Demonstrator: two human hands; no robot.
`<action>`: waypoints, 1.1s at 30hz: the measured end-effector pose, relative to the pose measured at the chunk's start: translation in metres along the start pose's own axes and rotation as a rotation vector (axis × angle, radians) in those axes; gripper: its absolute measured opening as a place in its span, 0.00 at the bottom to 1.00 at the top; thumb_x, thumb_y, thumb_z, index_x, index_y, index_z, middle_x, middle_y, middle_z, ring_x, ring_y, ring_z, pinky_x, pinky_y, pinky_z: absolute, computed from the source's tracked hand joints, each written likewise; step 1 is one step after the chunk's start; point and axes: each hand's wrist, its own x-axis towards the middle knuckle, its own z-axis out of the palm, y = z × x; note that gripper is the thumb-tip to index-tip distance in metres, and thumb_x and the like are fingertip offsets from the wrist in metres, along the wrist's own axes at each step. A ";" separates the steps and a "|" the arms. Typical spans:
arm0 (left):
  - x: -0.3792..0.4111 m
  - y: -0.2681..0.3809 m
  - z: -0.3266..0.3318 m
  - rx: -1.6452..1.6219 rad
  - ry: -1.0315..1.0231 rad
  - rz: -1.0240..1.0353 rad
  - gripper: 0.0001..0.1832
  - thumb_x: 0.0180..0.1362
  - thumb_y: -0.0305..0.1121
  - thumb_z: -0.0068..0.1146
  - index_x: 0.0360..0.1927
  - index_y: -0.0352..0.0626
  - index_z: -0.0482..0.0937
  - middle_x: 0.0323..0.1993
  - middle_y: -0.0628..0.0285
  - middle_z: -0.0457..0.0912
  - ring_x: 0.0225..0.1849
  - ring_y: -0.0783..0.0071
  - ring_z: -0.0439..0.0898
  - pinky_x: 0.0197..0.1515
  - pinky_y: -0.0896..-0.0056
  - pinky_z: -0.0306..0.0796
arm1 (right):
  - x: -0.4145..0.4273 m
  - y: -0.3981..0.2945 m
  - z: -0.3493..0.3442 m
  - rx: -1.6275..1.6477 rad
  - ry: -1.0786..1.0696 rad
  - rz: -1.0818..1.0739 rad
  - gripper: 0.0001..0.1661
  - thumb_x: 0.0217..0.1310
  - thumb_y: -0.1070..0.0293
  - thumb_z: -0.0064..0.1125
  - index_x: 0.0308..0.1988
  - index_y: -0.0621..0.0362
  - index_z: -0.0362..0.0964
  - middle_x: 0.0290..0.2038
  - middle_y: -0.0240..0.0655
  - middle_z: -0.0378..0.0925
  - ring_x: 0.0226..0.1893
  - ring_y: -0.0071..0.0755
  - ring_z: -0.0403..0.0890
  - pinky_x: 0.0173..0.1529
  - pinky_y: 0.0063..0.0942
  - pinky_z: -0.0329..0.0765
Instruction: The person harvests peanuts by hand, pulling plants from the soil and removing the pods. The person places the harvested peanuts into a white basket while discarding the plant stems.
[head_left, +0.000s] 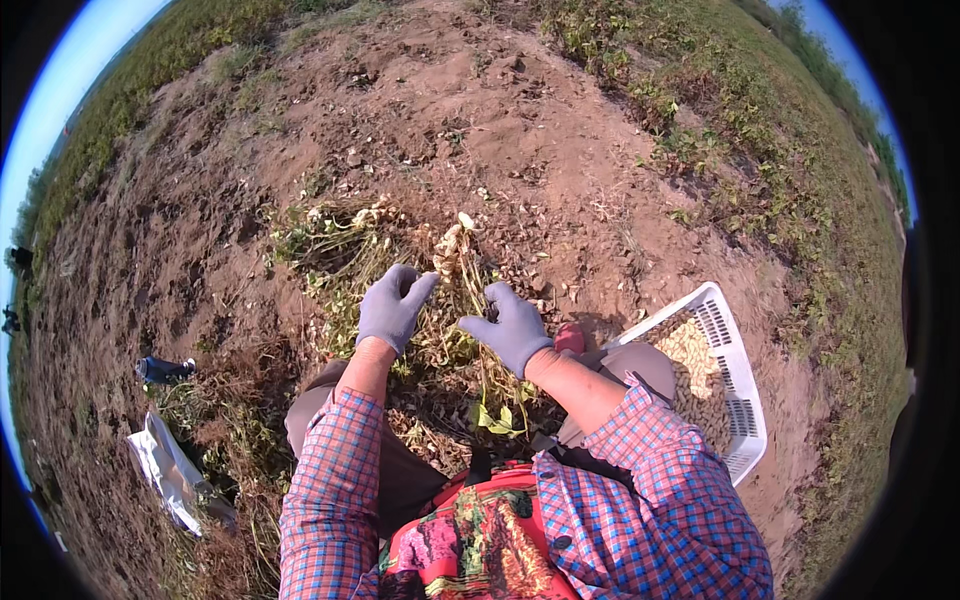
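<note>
My right hand (514, 330), in a grey-purple glove, grips the stems of an uprooted peanut plant (472, 281). The plant's leafy end hangs down between my knees, and its cluster of pale peanut pods (448, 251) points away from me. My left hand (391, 307), gloved alike, has its thumb and forefinger curled at the left edge of the pods. Whether a pod is pinched between those fingertips cannot be made out. Beneath both hands lie more pulled peanut plants (337, 232), some with pods showing at the far end.
By my right knee stands a white plastic crate (739, 405) with slotted walls, partly filled with picked peanuts (690, 356). To the left lie a white sack (169, 469), a dark blue bottle-like object (163, 370) and a heap of dried vines (247, 427). Green crop rows (750, 150) border the bare soil.
</note>
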 end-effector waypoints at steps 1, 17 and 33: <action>0.003 -0.002 0.000 0.123 -0.061 -0.037 0.25 0.52 0.53 0.60 0.42 0.40 0.77 0.36 0.55 0.82 0.40 0.61 0.81 0.46 0.61 0.71 | 0.003 0.001 0.003 0.076 -0.014 0.029 0.32 0.46 0.50 0.66 0.45 0.62 0.67 0.36 0.50 0.79 0.36 0.49 0.81 0.42 0.37 0.77; 0.034 -0.041 0.017 -0.051 -0.261 0.577 0.19 0.61 0.27 0.47 0.57 0.41 0.70 0.50 0.56 0.73 0.48 0.70 0.75 0.50 0.72 0.69 | 0.025 -0.011 -0.041 0.086 0.112 -0.089 0.28 0.48 0.54 0.66 0.43 0.59 0.66 0.34 0.47 0.79 0.36 0.50 0.81 0.39 0.38 0.76; 0.033 -0.033 0.025 -0.288 -0.136 0.089 0.12 0.58 0.33 0.53 0.40 0.33 0.71 0.28 0.66 0.75 0.28 0.78 0.72 0.33 0.76 0.68 | 0.036 -0.005 -0.015 -0.257 -0.074 0.128 0.31 0.51 0.48 0.61 0.49 0.53 0.64 0.34 0.50 0.78 0.38 0.54 0.79 0.41 0.45 0.74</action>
